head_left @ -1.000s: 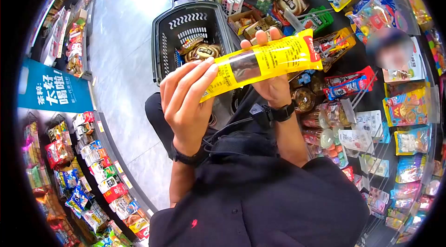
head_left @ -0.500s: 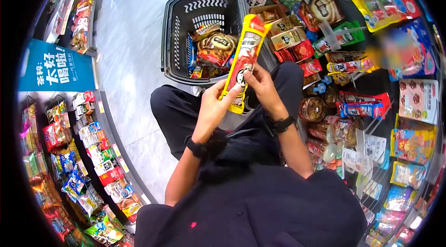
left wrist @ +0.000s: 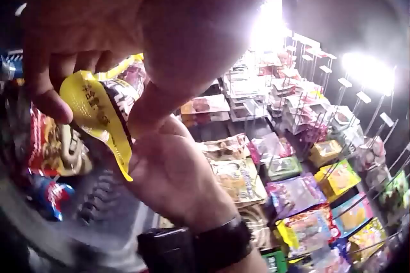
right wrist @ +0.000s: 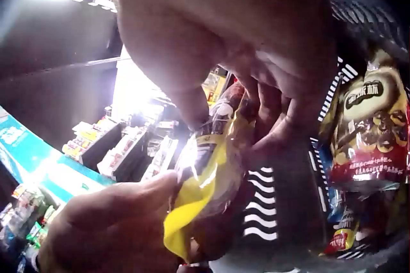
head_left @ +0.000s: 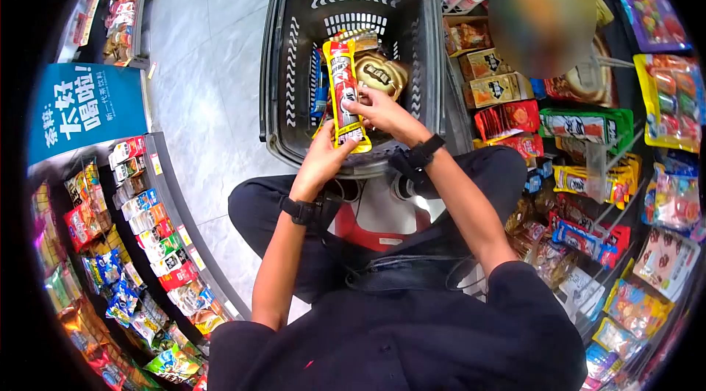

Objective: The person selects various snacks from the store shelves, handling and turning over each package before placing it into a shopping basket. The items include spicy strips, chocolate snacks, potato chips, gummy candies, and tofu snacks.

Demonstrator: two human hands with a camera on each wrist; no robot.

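A long yellow and red packet (head_left: 343, 97) is held lengthwise over the black basket (head_left: 430, 60) in the head view. My left hand (head_left: 323, 159) grips its lower end, thumb on the front. Higher on its right side, my right hand (head_left: 386, 113) pinches it with thumb and fingers. In the left wrist view the yellow end of the packet (left wrist: 96, 110) shows between the fingers. Both hands are on the packet (right wrist: 208, 177) in the right wrist view. Inside the basket lie a brown and cream bag (head_left: 382, 75) and a blue packet (head_left: 319, 86).
Racks of snack bags (head_left: 588, 126) stand close on the right, beside small boxes (head_left: 496, 89). Along the left run more snack shelves (head_left: 158, 236) and a blue sign (head_left: 92, 108). The grey floor (head_left: 202, 67) lies between. The person's bent legs are below the basket.
The packet was turned from its yellow back to its red front, swung upright, and moved down over the basket. The head view has shifted, with the basket now larger and nearer.
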